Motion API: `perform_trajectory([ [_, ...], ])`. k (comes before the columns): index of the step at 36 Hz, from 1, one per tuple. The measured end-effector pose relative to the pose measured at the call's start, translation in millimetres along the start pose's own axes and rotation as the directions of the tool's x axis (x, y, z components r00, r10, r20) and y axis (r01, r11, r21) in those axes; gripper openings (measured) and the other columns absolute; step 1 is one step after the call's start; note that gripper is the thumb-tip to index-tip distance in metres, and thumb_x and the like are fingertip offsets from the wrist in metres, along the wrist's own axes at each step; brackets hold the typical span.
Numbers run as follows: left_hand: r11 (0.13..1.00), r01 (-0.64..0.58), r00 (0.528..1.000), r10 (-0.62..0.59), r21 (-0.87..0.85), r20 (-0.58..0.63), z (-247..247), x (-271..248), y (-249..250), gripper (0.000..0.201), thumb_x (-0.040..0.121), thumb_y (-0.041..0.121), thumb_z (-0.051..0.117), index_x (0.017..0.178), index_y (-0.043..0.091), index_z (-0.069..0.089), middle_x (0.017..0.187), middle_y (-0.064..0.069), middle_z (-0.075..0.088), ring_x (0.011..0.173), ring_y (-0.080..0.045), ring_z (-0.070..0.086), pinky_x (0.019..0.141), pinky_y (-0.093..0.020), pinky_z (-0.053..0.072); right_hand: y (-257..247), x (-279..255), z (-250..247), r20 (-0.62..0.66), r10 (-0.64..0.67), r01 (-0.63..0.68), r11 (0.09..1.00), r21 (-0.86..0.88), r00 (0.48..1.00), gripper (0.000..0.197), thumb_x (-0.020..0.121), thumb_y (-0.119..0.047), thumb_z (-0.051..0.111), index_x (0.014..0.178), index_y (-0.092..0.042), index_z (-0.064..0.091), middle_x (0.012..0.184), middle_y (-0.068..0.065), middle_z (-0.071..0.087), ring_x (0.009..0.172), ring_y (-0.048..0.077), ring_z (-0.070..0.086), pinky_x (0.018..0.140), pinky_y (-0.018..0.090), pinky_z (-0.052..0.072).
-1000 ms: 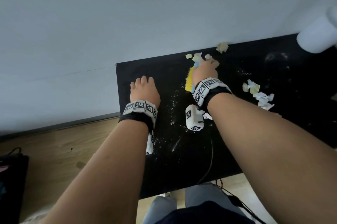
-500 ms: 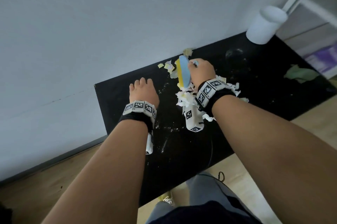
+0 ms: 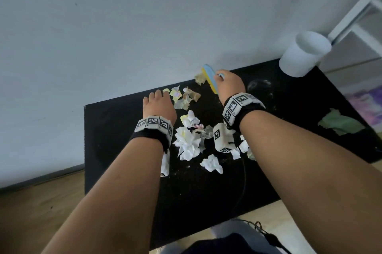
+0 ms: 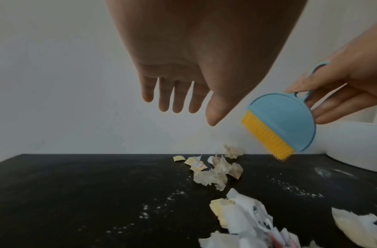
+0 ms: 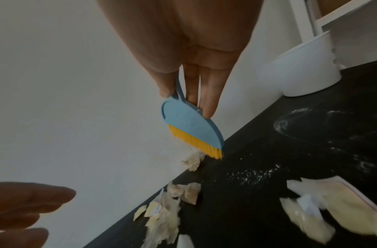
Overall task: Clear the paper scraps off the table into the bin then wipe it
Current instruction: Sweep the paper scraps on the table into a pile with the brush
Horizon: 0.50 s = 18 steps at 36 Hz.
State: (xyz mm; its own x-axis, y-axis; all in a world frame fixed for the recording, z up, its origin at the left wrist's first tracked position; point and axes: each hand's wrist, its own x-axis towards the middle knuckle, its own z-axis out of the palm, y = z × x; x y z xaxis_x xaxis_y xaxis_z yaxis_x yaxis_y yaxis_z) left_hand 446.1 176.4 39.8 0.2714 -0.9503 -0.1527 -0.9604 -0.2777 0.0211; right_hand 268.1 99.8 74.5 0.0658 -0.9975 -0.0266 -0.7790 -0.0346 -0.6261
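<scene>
Crumpled white and yellow paper scraps lay mid-frame on the black worktop; likely featherlight, soft, easily scattered, so better swept than pinched. Right hand pinched the blue brush by its handle. Left hand hovered relaxed, empty. White bin upper right.

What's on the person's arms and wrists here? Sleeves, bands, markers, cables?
No sleeves: both forearms are bare. Each wrist carries a black strap topped by a band of white tiles printed with black square fiducial markers, left and right. A white marker-tagged camera block hangs under the right wrist, with a thin black cable trailing from it.
</scene>
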Motion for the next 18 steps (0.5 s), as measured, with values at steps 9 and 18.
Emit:
perform_trajectory([
  [9,0.991,0.122,0.992,-0.120,-0.051,0.048,33.0,15.5,47.4,0.038,0.092,0.018,0.045,0.129,0.012,0.047,0.127,-0.006,0.050,0.122,-0.026,0.045,0.108,-0.041,0.033,28.4,73.0,4.8,0.141,-0.144,0.168,0.969,-0.182,0.980,0.023,0.100,-0.019,0.038,0.085,-0.016,0.055,0.072,0.008,0.048,0.076,0.027,0.045,0.057,0.031,0.028],
  [18,0.968,0.242,0.970,-0.239,-0.070,0.056,40.3,20.5,40.1,0.038,0.092,0.019,0.047,0.130,0.012,0.046,0.128,-0.007,0.050,0.123,-0.026,0.046,0.109,-0.041,0.034,22.9,94.2,35.3,0.345,-0.149,0.234,0.948,-0.218,0.927,0.038,0.098,-0.016,0.039,0.060,-0.014,0.040,0.058,0.000,0.037,0.071,0.025,0.043,0.062,0.029,0.027],
])
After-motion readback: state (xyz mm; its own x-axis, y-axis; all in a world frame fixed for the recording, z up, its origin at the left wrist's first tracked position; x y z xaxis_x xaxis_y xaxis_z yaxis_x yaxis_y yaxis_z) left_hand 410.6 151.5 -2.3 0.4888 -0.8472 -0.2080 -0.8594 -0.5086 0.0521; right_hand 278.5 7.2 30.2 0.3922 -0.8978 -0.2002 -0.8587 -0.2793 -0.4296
